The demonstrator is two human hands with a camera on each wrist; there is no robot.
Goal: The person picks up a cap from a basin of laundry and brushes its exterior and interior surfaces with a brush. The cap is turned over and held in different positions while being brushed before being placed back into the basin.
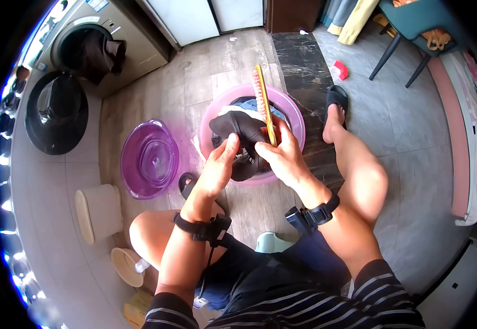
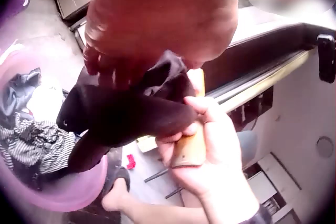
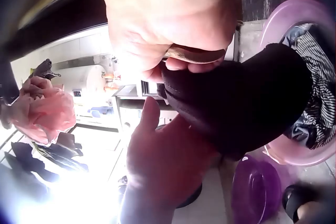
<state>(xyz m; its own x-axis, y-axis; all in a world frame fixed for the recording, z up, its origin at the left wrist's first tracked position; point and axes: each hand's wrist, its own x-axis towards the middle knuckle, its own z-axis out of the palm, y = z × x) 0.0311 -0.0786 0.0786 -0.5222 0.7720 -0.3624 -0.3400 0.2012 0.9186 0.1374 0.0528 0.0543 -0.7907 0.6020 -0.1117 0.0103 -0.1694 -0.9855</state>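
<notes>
Over a pink basin, both hands hold up a dark brown, nearly black piece of clothing. My left hand grips its near left side, the thumb up and the fingers behind the fabric. My right hand grips the wooden handle of a scrubbing brush, whose pale pink bristles face left. The brush stands up past the clothing. In the left wrist view, the right thumb and fingers also catch the edge of the dark fabric, beside the handle end.
The pink basin on the floor contains more laundry, including a striped cloth. To its left sits a purple basin. A washing machine with its door swung open has dark cloth hanging out. A chair stands back right.
</notes>
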